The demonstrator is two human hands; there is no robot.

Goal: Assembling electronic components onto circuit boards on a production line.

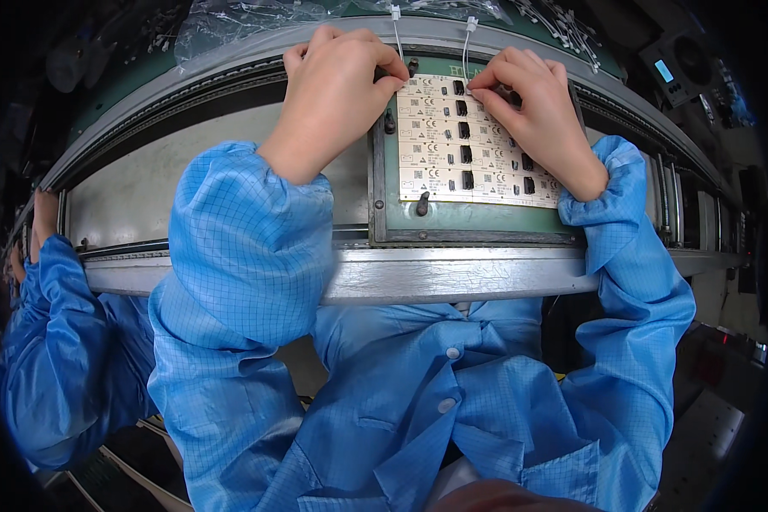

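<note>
- White panel (484, 162) of small boards lies flat on a green plate (478, 224), inside a dark frame (379, 183); the frame probably keeps it square before the person.
- Black clips (422, 203) stand on the plate along the panel's left and lower edges, presumably to stop it sliding.
- Black connectors (466, 154) sit in columns on the panel, their matching positions making each row look alike.
- The left hand (337, 94) arches over the panel's upper left corner. Its thumb and forefinger tips come close together beside a white lead (398, 38); whether they grip it I cannot tell.
- The right hand (533, 98) reaches in from the other side, thumb and forefinger tips nearly meeting beside the top connector, near a second lead (467, 53). What lies between these fingers is too small to make out.
- Both wrists bend inward, likely leaving the space between the hands visible.
- Both leads run upward past the frame, plug ends away from the person, perhaps to keep them off the boards.
- Loose leads (563, 32) and clear plastic (230, 32) lie beyond the far rail (435, 28), seemingly within arm's reach.
- At left, a co-worker's sleeve (55, 299) shows, well apart.
</note>
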